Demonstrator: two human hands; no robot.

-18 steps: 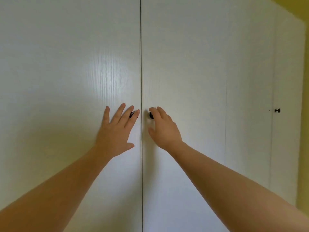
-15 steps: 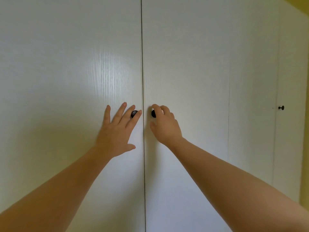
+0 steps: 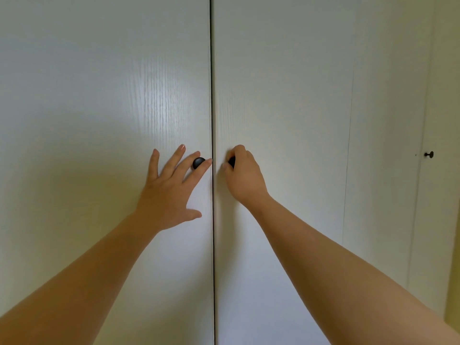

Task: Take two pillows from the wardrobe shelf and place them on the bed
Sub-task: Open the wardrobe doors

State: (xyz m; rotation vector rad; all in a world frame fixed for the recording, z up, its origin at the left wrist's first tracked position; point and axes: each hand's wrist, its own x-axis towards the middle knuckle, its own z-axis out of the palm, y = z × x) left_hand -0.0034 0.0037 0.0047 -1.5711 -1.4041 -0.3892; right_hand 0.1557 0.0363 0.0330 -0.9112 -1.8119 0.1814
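The big white wardrobe [image 3: 286, 95] fills almost the whole view, and its doors are shut. The pillows and the shelf cannot be seen, because they are hidden behind the doors. The bed is not in view either.

Two doors meet in the middle at a thin dark crack. The left door [image 3: 99, 95] has a small round black knob [image 3: 198, 162] right next to the crack. The right door [image 3: 281, 108] has its own black knob [image 3: 232, 162], just on the other side of the crack.

The left hand [image 3: 169, 192] lies against the left door with its fingers [image 3: 179, 152] spread wide apart. Two of those fingers sit on either side of the black knob, but they are not closed around it. The thumb points out toward the crack.

The right hand [image 3: 245, 178] is curled up, with its fingers bent together around the right knob. Only a little bit of that knob peeks out past the fingers.

Both bare arms reach up from the bottom corners of the view.

Further to the right, another thin line runs down the white front, and past it a narrow door [image 3: 438, 195] has a tiny dark knob [image 3: 429, 154]. At the far right edge, low down, a strip of yellow wall [image 3: 454, 307] shows beside the wardrobe.
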